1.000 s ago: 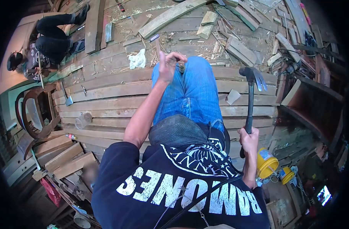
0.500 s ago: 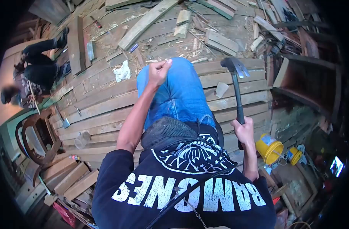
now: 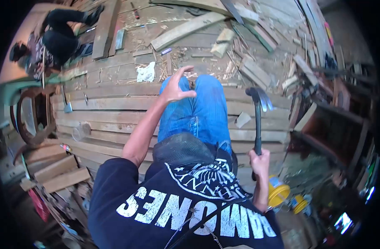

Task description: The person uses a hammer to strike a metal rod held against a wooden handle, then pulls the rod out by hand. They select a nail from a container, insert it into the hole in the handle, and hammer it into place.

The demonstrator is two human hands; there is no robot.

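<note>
My right hand (image 3: pixel 259 161) is wrapped round the handle of a claw hammer (image 3: pixel 258 114). The hammer stands out ahead of the hand, its dark head and shiny claw beyond my right thigh, over the planks. Above my left knee, my left hand (image 3: pixel 178 89) is held up with thumb and fingers apart and nothing between them. Blue jeans cover my legs, and a dark mesh pouch or cap (image 3: pixel 182 149) lies at my waist. A pale scrap (image 3: pixel 243 120) rests on the planks between my right leg and the hammer.
Long planks (image 3: pixel 111 116) run across beneath me. Offcuts and boards (image 3: pixel 190 31) litter the floor ahead. A white crumpled bag (image 3: pixel 146 72) lies forward of my left knee. Another person (image 3: pixel 59 37) sits at upper left. A yellow bucket (image 3: pixel 278 193) stands by my right arm.
My left hand has opened from a closed fist, its thumb and fingers now spread. My right hand still holds the hammer. The view has shifted, and my knees look drawn slightly apart.
</note>
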